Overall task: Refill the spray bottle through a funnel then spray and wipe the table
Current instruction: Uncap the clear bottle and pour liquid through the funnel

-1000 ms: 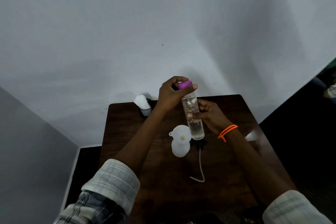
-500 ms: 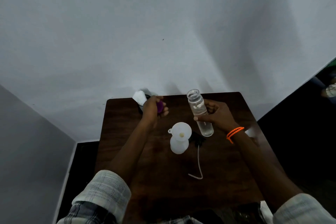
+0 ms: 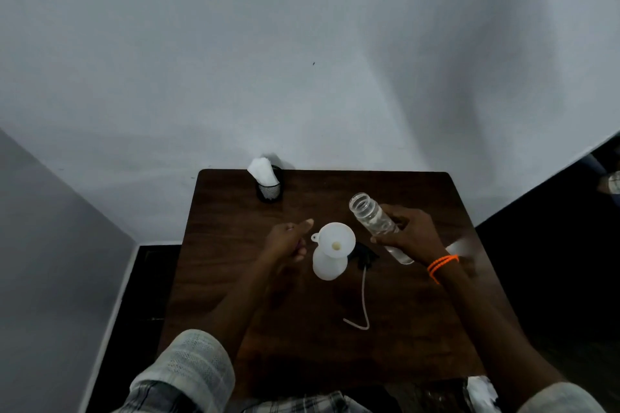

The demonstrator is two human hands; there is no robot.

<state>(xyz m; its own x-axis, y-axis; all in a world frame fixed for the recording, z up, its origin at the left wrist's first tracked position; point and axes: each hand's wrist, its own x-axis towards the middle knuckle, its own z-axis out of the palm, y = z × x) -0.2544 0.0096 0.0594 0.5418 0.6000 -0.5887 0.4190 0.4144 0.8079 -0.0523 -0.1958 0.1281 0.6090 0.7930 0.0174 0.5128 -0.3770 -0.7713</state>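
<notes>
The right hand (image 3: 411,236) grasped the open bottle (image 3: 377,225), tilted toward the funnel (image 3: 336,240) for pouring. The left hand (image 3: 287,241) was loosely curled beside the funnel, probably to steady it; if it held anything, one could not tell.

A dark brown wooden surface (image 3: 235,295) with rounded far corners stands against a pale wall. Near its middle stands a white translucent plastic spray bottle (image 3: 328,265) with a white plastic funnel (image 3: 336,239) seated in its neck. Just right of that bottle lies a black spray head (image 3: 364,256), its thin white dip tube (image 3: 364,298) trailing toward the near edge. Far behind and left of the bottle, at the back edge, stands a black mesh cup (image 3: 269,190) stuffed with white tissue (image 3: 262,170).
</notes>
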